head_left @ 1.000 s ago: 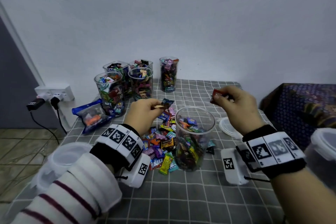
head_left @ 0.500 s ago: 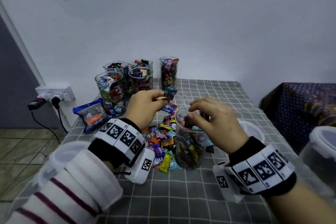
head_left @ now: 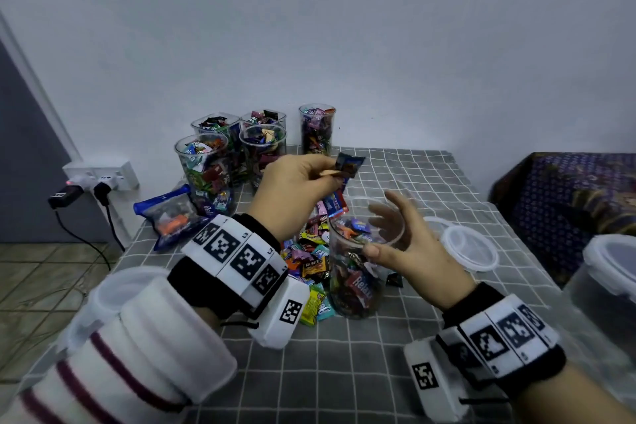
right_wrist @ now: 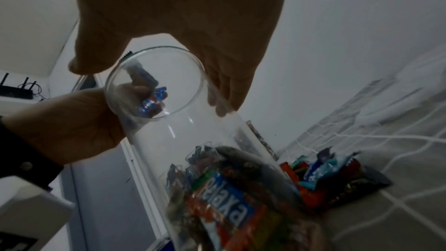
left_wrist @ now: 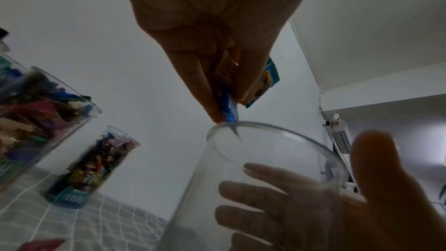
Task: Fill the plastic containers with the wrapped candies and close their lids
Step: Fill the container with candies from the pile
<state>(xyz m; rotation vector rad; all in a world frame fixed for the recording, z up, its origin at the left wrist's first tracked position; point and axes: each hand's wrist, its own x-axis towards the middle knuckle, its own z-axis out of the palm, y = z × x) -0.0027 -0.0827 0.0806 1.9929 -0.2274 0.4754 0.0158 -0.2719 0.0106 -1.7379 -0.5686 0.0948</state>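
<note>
A tall clear container (head_left: 354, 286) about half full of wrapped candies stands in the middle of the checked tablecloth. My right hand (head_left: 380, 232) wraps round it just under the rim, thumb on the near side and fingers showing through the plastic (left_wrist: 253, 178). My left hand (head_left: 335, 173) hovers above and behind the rim, pinching a couple of blue wrapped candies (head_left: 349, 165). In the left wrist view these candies (left_wrist: 267, 79) hang right at the container's rim (left_wrist: 241, 127). A pile of loose candies (head_left: 309, 251) lies left of the container.
Several filled, lidless containers (head_left: 206, 175) stand at the back by the wall. A blue candy bag (head_left: 168, 217) lies at the left. Round lids (head_left: 471, 248) rest to the right. A lidded tub (head_left: 609, 272) sits at the far right, a wall socket (head_left: 99, 175) at the left.
My right hand let a red candy go into the container, then took hold of the container near its rim. My left hand rose with its candies toward the container's mouth.
</note>
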